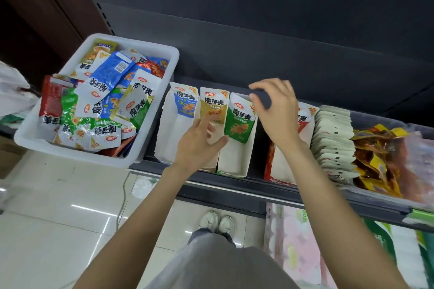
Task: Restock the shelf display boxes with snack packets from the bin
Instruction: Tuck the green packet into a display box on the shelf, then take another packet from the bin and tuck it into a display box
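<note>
I am resting my left hand, fingers loosely open, against the yellow snack packet. My right hand is curling over the green packet's display box, gripping nothing I can see.

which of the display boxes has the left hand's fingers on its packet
The yellow-packet box, second from the left; the left hand touches its front packet, unlike the blue, green and red boxes.

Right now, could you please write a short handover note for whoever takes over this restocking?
Left hand: open, fingers touching the yellow packet in its display box.
Right hand: fingers curled; whether it holds anything I cannot tell.
White bin at the shelf's left end is still full of mixed packets.
Done: blue box, yellow box, green box and red box each show one packet at the back.
Left: fill all four boxes by colour.
</note>
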`<action>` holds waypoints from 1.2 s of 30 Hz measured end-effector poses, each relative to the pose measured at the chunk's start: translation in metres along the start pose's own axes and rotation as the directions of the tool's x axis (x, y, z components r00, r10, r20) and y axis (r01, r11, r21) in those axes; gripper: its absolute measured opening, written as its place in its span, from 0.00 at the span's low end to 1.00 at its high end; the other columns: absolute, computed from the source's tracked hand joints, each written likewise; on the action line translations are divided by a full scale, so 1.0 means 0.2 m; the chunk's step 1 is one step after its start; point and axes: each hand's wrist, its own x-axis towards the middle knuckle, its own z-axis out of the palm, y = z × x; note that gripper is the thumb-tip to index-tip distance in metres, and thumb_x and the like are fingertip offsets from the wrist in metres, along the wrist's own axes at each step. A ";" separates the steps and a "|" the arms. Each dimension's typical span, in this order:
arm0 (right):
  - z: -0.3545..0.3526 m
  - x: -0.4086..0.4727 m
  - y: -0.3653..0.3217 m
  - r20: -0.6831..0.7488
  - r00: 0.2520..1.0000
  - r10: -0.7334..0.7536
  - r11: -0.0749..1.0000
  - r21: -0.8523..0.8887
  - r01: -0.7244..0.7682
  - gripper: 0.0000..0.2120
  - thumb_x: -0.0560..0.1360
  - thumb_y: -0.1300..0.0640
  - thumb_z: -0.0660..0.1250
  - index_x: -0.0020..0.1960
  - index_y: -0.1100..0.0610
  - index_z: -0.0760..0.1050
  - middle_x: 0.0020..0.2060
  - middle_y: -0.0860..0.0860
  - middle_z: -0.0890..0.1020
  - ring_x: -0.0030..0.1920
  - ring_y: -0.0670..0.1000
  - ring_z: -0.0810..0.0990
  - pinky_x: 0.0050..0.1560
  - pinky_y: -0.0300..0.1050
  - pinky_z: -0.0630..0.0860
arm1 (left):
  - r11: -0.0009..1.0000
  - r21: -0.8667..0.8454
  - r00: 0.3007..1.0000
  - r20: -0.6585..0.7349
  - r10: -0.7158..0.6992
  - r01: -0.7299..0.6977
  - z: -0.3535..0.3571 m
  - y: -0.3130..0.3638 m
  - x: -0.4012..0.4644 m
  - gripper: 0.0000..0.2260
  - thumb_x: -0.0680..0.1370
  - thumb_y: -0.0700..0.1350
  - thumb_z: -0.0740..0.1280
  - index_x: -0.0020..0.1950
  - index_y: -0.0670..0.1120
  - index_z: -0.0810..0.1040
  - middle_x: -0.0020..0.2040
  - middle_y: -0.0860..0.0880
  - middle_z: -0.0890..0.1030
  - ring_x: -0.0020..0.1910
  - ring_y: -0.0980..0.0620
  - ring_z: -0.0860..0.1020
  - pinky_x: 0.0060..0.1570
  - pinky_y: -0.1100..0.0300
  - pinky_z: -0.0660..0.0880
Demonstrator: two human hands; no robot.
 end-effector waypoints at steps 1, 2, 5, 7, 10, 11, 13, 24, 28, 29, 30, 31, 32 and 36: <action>-0.02 -0.01 -0.05 0.053 0.999 0.000 0.998 0.061 -0.003 0.07 0.75 0.58 0.67 0.52 0.55 0.79 0.45 0.48 0.82 0.47 0.49 0.77 0.48 0.49 0.75 | 0.998 -0.046 0.998 -0.054 0.032 -0.034 -0.05 0.00 -0.03 0.18 0.74 0.58 0.66 0.63 0.56 0.71 0.45 0.55 0.76 0.41 0.58 0.75 0.44 0.58 0.75; -0.04 -0.02 -0.11 0.127 0.992 -0.008 0.993 0.117 -0.006 0.06 0.75 0.58 0.67 0.52 0.54 0.79 0.43 0.47 0.82 0.44 0.47 0.78 0.46 0.48 0.76 | 0.992 -0.089 0.989 -0.125 0.072 -0.084 -0.11 0.00 -0.07 0.15 0.74 0.57 0.64 0.60 0.57 0.73 0.42 0.56 0.77 0.41 0.58 0.75 0.43 0.59 0.75; 0.00 -0.03 -0.28 0.358 0.927 -0.107 0.981 0.192 0.038 0.05 0.75 0.57 0.67 0.50 0.51 0.79 0.41 0.44 0.83 0.40 0.45 0.81 0.44 0.47 0.79 | 0.974 -0.041 0.913 -0.359 0.192 -0.221 -0.31 -0.06 -0.18 0.12 0.77 0.52 0.62 0.58 0.52 0.78 0.39 0.55 0.77 0.41 0.59 0.75 0.43 0.65 0.73; 0.08 -0.01 -0.40 0.443 0.877 -0.187 0.972 0.211 0.101 0.06 0.75 0.57 0.67 0.51 0.51 0.79 0.42 0.44 0.83 0.41 0.45 0.81 0.43 0.48 0.79 | 0.974 0.027 0.870 -0.443 0.215 -0.226 -0.45 -0.16 -0.21 0.11 0.77 0.48 0.62 0.56 0.47 0.79 0.41 0.53 0.79 0.42 0.58 0.75 0.42 0.68 0.72; 0.26 0.04 -0.58 0.508 0.824 -0.249 0.964 0.209 0.162 0.11 0.76 0.57 0.65 0.57 0.50 0.77 0.50 0.45 0.82 0.50 0.47 0.79 0.49 0.49 0.77 | 0.985 0.094 0.871 -0.459 0.174 -0.147 -0.67 -0.39 -0.17 0.12 0.76 0.48 0.63 0.56 0.45 0.78 0.47 0.51 0.80 0.46 0.54 0.77 0.47 0.61 0.74; 0.34 0.07 -0.63 0.528 0.810 -0.255 0.965 0.188 0.181 0.14 0.76 0.57 0.65 0.61 0.50 0.75 0.55 0.45 0.80 0.55 0.48 0.77 0.52 0.48 0.76 | 0.990 0.111 0.887 -0.442 0.132 -0.091 -0.74 -0.47 -0.13 0.13 0.75 0.49 0.64 0.57 0.46 0.77 0.50 0.51 0.80 0.49 0.53 0.77 0.48 0.57 0.74; 0.51 0.15 -0.71 0.570 0.783 -0.250 0.968 0.116 0.224 0.20 0.76 0.58 0.65 0.68 0.50 0.69 0.63 0.48 0.74 0.61 0.51 0.73 0.54 0.47 0.73 | 0.990 0.137 0.925 -0.378 0.034 0.020 -0.86 -0.63 -0.04 0.17 0.75 0.47 0.68 0.62 0.45 0.75 0.56 0.48 0.79 0.54 0.49 0.76 0.51 0.56 0.71; 0.79 0.39 -0.92 0.608 0.768 -0.200 0.979 0.105 0.172 0.04 0.71 0.62 0.66 0.43 0.56 0.78 0.42 0.46 0.77 0.44 0.49 0.77 0.43 0.48 0.74 | 0.976 -0.218 1.000 0.013 0.021 -0.018 -1.08 -0.89 0.31 0.14 0.78 0.49 0.65 0.64 0.51 0.74 0.61 0.53 0.76 0.58 0.56 0.76 0.54 0.62 0.74; 0.57 0.42 -1.02 0.453 0.863 -0.224 0.904 0.427 0.011 0.14 0.66 0.76 0.59 0.39 0.60 0.77 0.41 0.50 0.77 0.45 0.52 0.78 0.44 0.45 0.74 | 0.874 -0.483 0.902 0.351 0.250 -0.054 -1.15 -0.78 0.32 0.23 0.77 0.44 0.68 0.69 0.56 0.68 0.68 0.59 0.70 0.68 0.64 0.66 0.62 0.72 0.65; 0.53 0.42 -1.03 0.448 0.868 -0.215 0.876 0.482 -0.032 0.16 0.65 0.78 0.58 0.39 0.60 0.77 0.42 0.52 0.77 0.47 0.52 0.78 0.44 0.44 0.74 | 0.864 -0.502 0.858 0.422 0.293 -0.048 -1.16 -0.75 0.32 0.23 0.76 0.42 0.69 0.68 0.56 0.68 0.67 0.57 0.72 0.67 0.63 0.68 0.61 0.72 0.66; 0.50 0.41 -1.03 0.441 0.876 -0.197 0.851 0.521 -0.071 0.17 0.66 0.79 0.57 0.40 0.61 0.78 0.44 0.53 0.78 0.49 0.51 0.78 0.45 0.43 0.73 | 0.855 -0.517 0.829 0.463 0.313 -0.034 -1.17 -0.72 0.33 0.21 0.75 0.40 0.69 0.66 0.53 0.70 0.63 0.55 0.76 0.63 0.61 0.73 0.59 0.71 0.68; 0.48 0.40 -1.03 0.429 0.889 -0.159 0.830 0.546 -0.116 0.18 0.67 0.78 0.57 0.44 0.60 0.78 0.47 0.54 0.78 0.50 0.50 0.78 0.46 0.43 0.74 | 0.848 -0.529 0.818 0.478 0.319 -0.022 -1.16 -0.69 0.34 0.18 0.75 0.38 0.69 0.63 0.50 0.73 0.59 0.53 0.79 0.59 0.58 0.77 0.57 0.69 0.71; 0.46 0.38 -1.01 0.407 0.909 -0.092 0.804 0.569 -0.174 0.18 0.69 0.74 0.56 0.50 0.60 0.78 0.51 0.55 0.78 0.52 0.49 0.77 0.47 0.42 0.74 | 0.842 -0.539 0.823 0.473 0.315 -0.013 -1.16 -0.66 0.34 0.15 0.75 0.38 0.69 0.60 0.47 0.75 0.55 0.51 0.81 0.55 0.56 0.79 0.54 0.66 0.73; 0.39 0.25 -0.93 0.272 0.876 0.399 0.635 0.608 -0.478 0.17 0.82 0.49 0.51 0.70 0.47 0.63 0.58 0.48 0.78 0.43 0.47 0.82 0.42 0.39 0.77 | 0.893 -0.440 0.882 0.381 0.276 -0.090 -1.08 -0.59 0.35 0.10 0.74 0.41 0.71 0.54 0.48 0.76 0.51 0.53 0.82 0.51 0.57 0.80 0.52 0.58 0.77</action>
